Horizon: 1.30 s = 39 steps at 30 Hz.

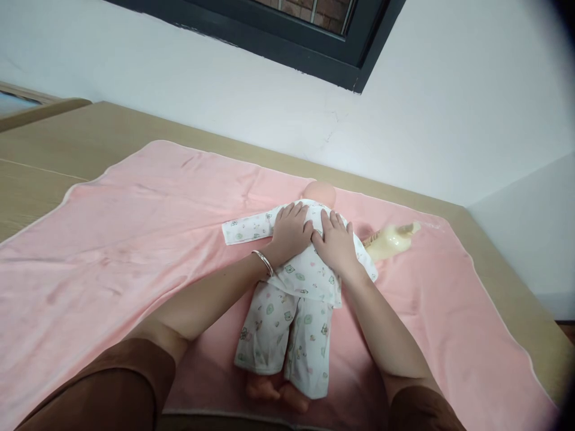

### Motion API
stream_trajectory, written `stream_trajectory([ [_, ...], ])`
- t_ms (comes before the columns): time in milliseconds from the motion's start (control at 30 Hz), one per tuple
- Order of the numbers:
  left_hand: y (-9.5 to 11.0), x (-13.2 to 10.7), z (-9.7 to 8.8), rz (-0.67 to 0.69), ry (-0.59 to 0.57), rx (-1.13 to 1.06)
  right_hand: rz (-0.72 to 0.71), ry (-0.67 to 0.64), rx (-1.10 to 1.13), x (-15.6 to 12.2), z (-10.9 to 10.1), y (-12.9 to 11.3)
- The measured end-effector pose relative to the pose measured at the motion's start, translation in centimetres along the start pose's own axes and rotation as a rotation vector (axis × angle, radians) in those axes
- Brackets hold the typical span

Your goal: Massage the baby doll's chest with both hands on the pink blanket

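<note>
A baby doll (320, 193) lies on a pink blanket (179, 197), its head away from me and its bare feet toward me. It wears a white printed top (309, 275) and matching trousers (269, 323). My left hand (291, 230), below a bracelet (263, 262), rests flat on the upper left of the top. On the upper right of the top lies my right hand (336, 242), fingers spread. The thumbs come close together at the middle. The top's left sleeve is stretched out sideways. Much of the doll's head is hidden from view.
A cream-coloured baby bottle (393, 239) lies on its side by the top's right sleeve. The blanket covers much of a wooden table (215, 149), which stands against a white wall (426, 120). A dark window frame (332, 57) is set above.
</note>
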State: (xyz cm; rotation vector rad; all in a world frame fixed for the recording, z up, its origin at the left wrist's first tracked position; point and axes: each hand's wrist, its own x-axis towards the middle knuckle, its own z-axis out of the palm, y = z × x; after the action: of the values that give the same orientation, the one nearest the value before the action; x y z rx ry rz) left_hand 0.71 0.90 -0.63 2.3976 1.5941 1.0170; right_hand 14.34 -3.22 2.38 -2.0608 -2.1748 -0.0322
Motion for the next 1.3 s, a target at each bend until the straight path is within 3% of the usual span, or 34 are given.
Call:
stream_trajectory([
  [233, -0.8, 0.6, 0.5, 0.039, -0.043, -0.045, -0.045, -0.005, 0.077, 0.5, 0.0, 0.7],
  [433, -0.1, -0.4, -0.2, 0.063, 0.088, 0.001, -0.054, 0.081, -0.164, -1.4, -0.6, -1.1],
  [567, 0.5, -0.9, -0.6, 0.036, 0.093, 0.029, -0.068, 0.101, -0.262, -2.1, -0.8, -1.7],
  [867, 0.3, -0.2, -0.2, -0.035, -0.011, 0.021, -0.032, -0.055, 0.009, 0.2, -0.4, 0.0],
  [1300, 0.1, -0.2, 0.0, -0.055, 0.015, -0.039, -0.032, -0.025, 0.049, 0.1, -0.1, 0.0],
])
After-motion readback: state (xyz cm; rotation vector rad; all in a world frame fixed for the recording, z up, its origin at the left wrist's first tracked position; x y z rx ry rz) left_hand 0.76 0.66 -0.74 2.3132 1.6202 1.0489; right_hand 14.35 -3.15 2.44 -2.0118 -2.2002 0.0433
